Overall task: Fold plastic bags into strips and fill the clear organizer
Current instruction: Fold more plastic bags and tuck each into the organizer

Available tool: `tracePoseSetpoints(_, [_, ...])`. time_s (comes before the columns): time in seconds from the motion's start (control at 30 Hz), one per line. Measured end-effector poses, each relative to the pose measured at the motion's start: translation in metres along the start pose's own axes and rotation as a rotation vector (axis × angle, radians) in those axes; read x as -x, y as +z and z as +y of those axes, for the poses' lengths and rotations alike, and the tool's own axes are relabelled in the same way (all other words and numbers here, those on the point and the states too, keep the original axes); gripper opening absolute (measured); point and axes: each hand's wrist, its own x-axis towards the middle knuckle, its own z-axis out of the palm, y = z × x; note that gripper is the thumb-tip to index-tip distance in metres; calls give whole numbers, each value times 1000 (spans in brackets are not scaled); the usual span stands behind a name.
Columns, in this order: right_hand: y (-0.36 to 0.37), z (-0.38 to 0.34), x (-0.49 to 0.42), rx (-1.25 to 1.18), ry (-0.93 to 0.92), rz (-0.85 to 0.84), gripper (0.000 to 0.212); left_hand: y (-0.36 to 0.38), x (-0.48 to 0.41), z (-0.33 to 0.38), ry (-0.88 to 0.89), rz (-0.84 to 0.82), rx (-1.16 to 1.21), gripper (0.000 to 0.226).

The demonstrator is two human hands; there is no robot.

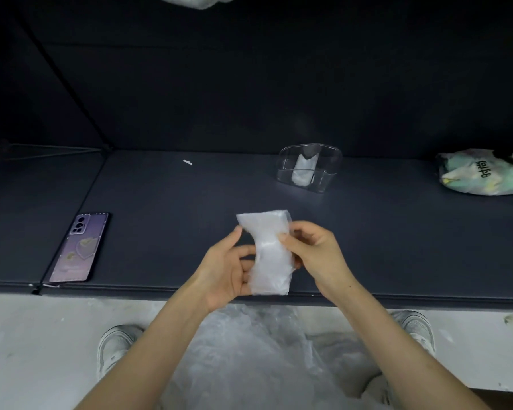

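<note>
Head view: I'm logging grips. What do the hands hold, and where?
A folded bag: the left hand holds its lower left edge, the right hand pinches its right edge mid-height.

Makeshift recording booth, black padded table and backdrop; bare dusty concrete floor, phone lying by

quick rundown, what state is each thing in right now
plastic bag: folded into a strip, held by both hands
left hand: holds the bag's left side
right hand: pinches its right edge
clear organizer: upright, one folded strip inside
phone: face down on the table
printed bag: bunched, lying on the table
loose plastic: crumpled, below the table edge
</note>
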Motion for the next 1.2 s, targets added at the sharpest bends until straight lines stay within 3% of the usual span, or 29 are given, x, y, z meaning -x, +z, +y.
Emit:
tracePoseSetpoints(0.1, [-9,-2,-2,117,-129,-70,35,-2,-2,6,-26,-24,94,84])
tracePoseSetpoints(0.23, [-21,-6,-4,299,-273,-223,39,1,4,15,58,-124,-16,41])
tracePoseSetpoints(0.33, [-31,-11,-6,335,-230,-312,34,-2,-1,17,166,-88,-236,46])
tracePoseSetpoints(0.4, [-39,-15,-8,149,-88,-352,35,-1,-5,18,245,4,-331,44])
tracePoseSetpoints(0.47, [-40,-16,-9,-49,79,-266,43,3,-8,19,326,55,-365,45])
tracePoseSetpoints(0.53, [-32,-15,-10,-10,144,-178,38,8,-15,19,395,83,-383,43])
tracePoseSetpoints(0.77, [-27,-5,-31,55,138,67,10,30,-46,23,482,179,-309,9])
tracePoseSetpoints(0.87, [-35,-3,-40,70,114,117,8,41,-68,23,606,270,-367,17])
tracePoseSetpoints(1.0, [-45,-1,-49,-132,145,171,15,57,-97,23,739,379,-394,20])
tracePoseSetpoints(1.1, [-49,2,-62,-148,157,338,4,67,-115,28,784,372,-441,20])
tracePoseSetpoints(1.2, [-59,0,-77,-164,168,455,7,71,-133,41,776,333,-443,12])
